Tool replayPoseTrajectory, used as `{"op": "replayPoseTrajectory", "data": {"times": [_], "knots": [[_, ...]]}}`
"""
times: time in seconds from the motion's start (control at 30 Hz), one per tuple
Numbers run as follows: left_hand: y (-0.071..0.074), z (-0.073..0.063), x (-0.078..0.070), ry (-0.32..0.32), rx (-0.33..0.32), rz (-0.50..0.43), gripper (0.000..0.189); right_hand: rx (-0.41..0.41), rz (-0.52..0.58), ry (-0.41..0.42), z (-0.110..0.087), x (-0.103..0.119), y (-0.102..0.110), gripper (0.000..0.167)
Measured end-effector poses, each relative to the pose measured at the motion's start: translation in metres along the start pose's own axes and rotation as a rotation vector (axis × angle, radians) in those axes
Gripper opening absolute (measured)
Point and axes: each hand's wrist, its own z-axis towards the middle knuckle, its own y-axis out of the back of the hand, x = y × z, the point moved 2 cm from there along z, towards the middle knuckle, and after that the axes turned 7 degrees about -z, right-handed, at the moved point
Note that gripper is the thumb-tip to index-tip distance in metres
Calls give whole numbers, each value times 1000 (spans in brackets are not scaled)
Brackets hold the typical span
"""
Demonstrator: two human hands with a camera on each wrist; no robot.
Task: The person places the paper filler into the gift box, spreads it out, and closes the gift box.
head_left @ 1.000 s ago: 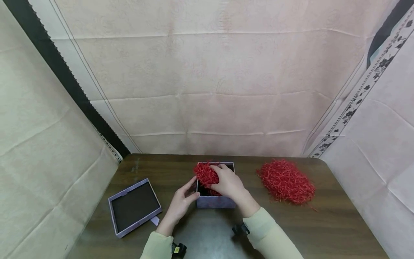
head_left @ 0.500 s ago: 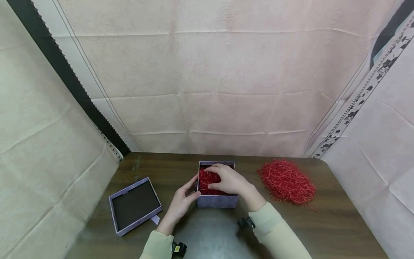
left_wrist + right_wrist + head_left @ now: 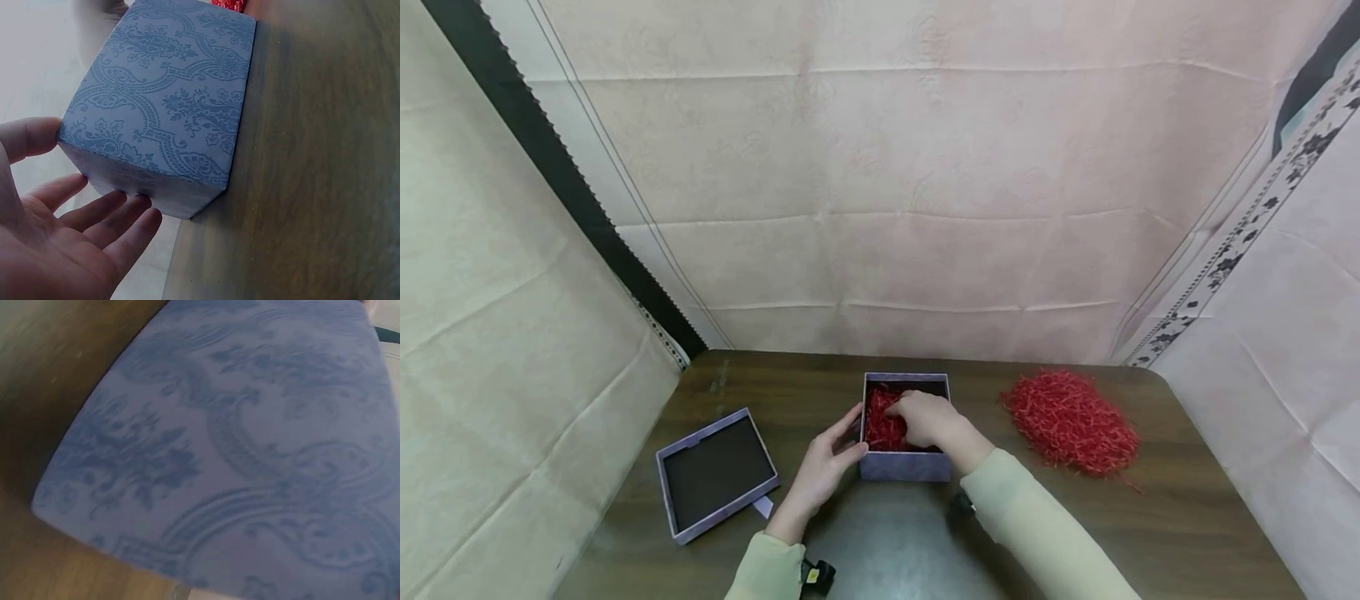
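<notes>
A small box with a blue-lilac ornamental pattern stands without its lid near the table's middle, its inside dark. Red shredded paper lies inside, mostly on the left. My left hand rests its fingertips against the box's left side, thumb at the near left corner. In the left wrist view the fingers look fairly straight. My right hand reaches into the box over the shreds, and its fingertips are hidden there. The right wrist view shows mainly the patterned box wall.
A lid lies inside-up at the left, with a pale tab at its near edge. To the right of the box is a heap of red shreds. Cloth curtains surround the wooden table.
My right hand lowered a clump of red shreds into the box, then reached deeper, its fingers pointing down. My left hand stays against the box's side.
</notes>
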Motion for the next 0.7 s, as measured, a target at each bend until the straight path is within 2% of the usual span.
{"op": "replayPoseTrajectory", "data": {"times": [0.1, 0.27, 0.4, 0.53, 0.7], "knots": [[-1, 0, -1, -1, 3, 3, 64, 15, 41, 17, -1, -3, 5, 56], [-1, 1, -1, 7, 3, 6, 64, 55, 152, 124, -12, -10, 26, 61], [-1, 1, -2, -3, 7, 3, 63, 106, 176, 173, -21, -13, 43, 64], [0, 2, -2, 5, -2, -15, 64, 141, 124, 162, -28, -13, 52, 72], [-1, 1, -1, 1, -10, -29, 63, 125, -63, 118, -26, -11, 36, 74]]}}
